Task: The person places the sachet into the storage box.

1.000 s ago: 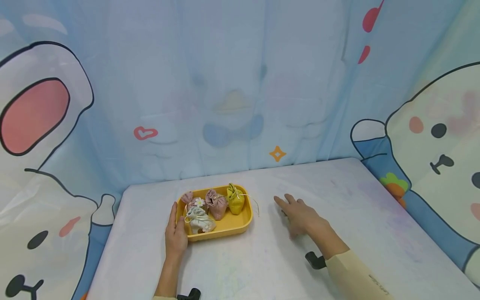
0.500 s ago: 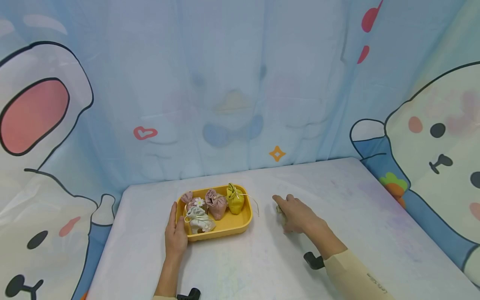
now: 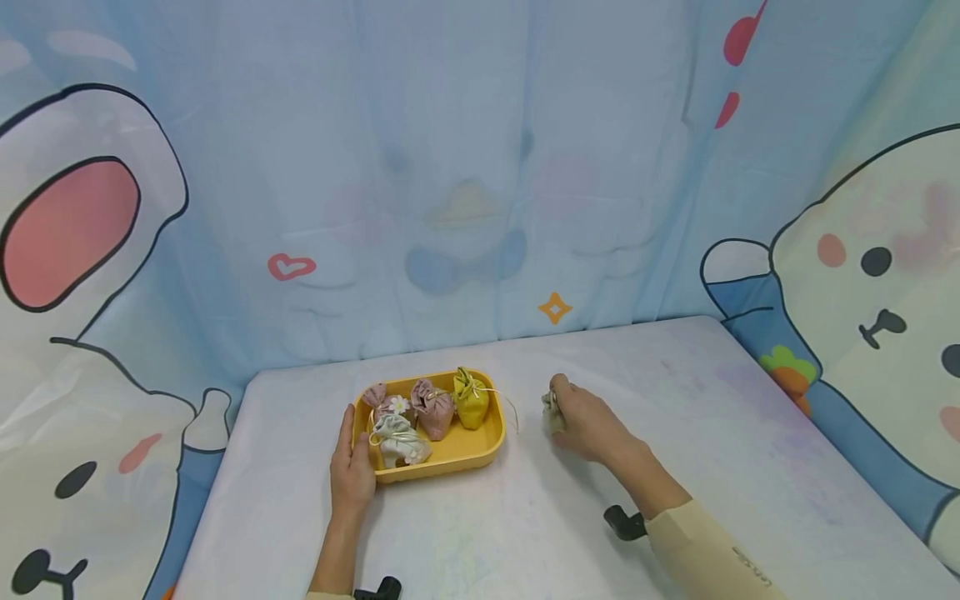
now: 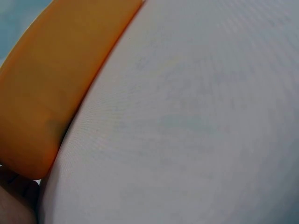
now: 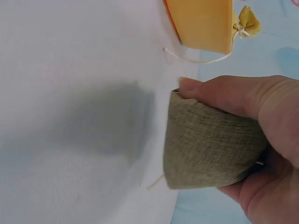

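Note:
A grey-green cloth pouch (image 5: 210, 144) is pinched between the thumb and fingers of my right hand (image 3: 592, 423), to the right of the yellow tray (image 3: 457, 458). In the right wrist view the pouch hangs over its shadow, with a thin cord end below it. My left hand (image 3: 352, 475) lies along the tray's left side, fingers fairly straight against the wall. Inside the tray are a yellow-green drawstring pouch (image 3: 471, 402), a pink pouch (image 3: 432, 410), a pinkish pouch (image 3: 378, 402) with a white flower, and a pale pouch (image 3: 401, 442) in front.
The white cloth-covered table (image 3: 510, 533) ends at the back against a blue cartoon curtain (image 3: 465, 167). A cord (image 5: 201, 61) from the yellow-green pouch trails over the tray's right rim. Black wrist mounts (image 3: 624, 523) sit by both wrists.
My right hand has gripped the grey-green pouch and turned, bringing it into view at the fingertips, slightly up and left. My left hand and the tray have stayed put.

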### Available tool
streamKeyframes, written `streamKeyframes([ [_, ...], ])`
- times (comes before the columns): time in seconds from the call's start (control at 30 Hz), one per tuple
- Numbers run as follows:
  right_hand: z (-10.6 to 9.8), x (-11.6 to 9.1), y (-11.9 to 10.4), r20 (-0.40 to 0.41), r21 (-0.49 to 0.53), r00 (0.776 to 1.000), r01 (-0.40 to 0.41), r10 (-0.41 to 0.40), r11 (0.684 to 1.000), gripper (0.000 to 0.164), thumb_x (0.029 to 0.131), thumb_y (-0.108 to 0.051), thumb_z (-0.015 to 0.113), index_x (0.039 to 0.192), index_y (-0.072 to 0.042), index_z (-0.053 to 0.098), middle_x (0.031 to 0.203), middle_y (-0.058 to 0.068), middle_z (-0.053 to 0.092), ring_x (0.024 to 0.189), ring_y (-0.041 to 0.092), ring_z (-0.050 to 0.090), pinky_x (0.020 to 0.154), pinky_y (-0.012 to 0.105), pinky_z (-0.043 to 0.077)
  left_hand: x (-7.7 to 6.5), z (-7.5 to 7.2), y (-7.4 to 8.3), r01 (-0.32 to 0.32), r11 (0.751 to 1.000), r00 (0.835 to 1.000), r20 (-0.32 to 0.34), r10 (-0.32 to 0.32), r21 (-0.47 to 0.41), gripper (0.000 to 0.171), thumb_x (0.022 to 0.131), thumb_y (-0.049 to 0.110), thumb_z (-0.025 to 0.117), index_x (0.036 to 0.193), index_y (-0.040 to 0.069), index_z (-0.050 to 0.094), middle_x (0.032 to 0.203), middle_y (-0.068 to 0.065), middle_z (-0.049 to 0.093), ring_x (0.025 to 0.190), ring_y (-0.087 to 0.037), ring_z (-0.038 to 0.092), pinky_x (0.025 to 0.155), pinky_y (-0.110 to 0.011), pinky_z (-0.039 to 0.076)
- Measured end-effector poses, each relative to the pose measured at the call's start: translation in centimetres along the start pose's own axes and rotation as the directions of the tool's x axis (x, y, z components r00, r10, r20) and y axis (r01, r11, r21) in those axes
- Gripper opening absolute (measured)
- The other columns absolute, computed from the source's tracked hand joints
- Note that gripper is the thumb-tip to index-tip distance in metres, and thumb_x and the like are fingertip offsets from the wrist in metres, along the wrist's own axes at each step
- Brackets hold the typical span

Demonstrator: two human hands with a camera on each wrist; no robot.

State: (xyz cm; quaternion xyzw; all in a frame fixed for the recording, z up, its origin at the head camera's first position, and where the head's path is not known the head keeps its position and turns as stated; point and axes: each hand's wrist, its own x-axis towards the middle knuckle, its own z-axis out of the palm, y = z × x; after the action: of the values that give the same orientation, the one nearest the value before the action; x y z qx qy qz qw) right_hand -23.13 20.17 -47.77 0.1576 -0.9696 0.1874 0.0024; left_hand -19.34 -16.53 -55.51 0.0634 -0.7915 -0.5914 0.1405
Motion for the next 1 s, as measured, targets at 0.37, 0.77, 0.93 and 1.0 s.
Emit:
streamKeyframes([
  [0.37,-0.3,0.8,-1.5,-0.158,0.219,0.986,-0.015,0.051,0.976,0.053,0.080,-0.017,0.091,0.116,-0.008,0.054,0.100,0.007,0.064,0.090,0.023,0.060,0.077,0.037,0.056,-0.1,-0.1,0.0,0.005,1.000,1.000,0.005,-0.005,0.004,0.056,0.112,0.015,0.035,0.167,0.012,0.023,0.174,-0.008,0.023,0.162,-0.031,0.017,0.133,-0.052,0.015],
  [0.77,-1.2,0.9,-3.2,-0.119,0.449,0.993,0.053,0.001,0.892,0.049,0.085,-0.026,0.088,0.124,-0.023,0.058,0.112,0.005,0.068,0.098,0.025,0.062,0.081,0.038,0.055,0.0,-0.1,0.1,0.016,1.000,1.000,0.009,-0.016,-0.001,0.056,0.112,0.015,0.034,0.167,0.012,0.023,0.174,-0.007,0.022,0.162,-0.030,0.016,0.133,-0.052,0.014],
  [0.93,-0.9,1.0,-4.2,-0.069,0.534,0.996,0.084,-0.055,0.842,0.047,0.090,-0.025,0.083,0.129,-0.026,0.056,0.119,0.003,0.066,0.102,0.022,0.062,0.086,0.038,0.056,-0.1,-0.1,0.0,0.020,1.000,1.000,0.011,-0.020,-0.001,0.056,0.112,0.016,0.034,0.167,0.012,0.022,0.174,-0.006,0.022,0.162,-0.030,0.015,0.133,-0.052,0.014],
  [1.0,-0.9,1.0,-4.7,-0.053,0.559,0.996,0.092,-0.076,0.824,0.048,0.093,-0.024,0.081,0.132,-0.024,0.053,0.117,0.004,0.066,0.099,0.022,0.063,0.082,0.036,0.057,0.0,-0.1,0.0,0.018,1.000,1.000,0.011,-0.018,0.001,0.056,0.112,0.016,0.034,0.167,0.012,0.022,0.174,-0.006,0.022,0.162,-0.030,0.015,0.133,-0.052,0.014],
])
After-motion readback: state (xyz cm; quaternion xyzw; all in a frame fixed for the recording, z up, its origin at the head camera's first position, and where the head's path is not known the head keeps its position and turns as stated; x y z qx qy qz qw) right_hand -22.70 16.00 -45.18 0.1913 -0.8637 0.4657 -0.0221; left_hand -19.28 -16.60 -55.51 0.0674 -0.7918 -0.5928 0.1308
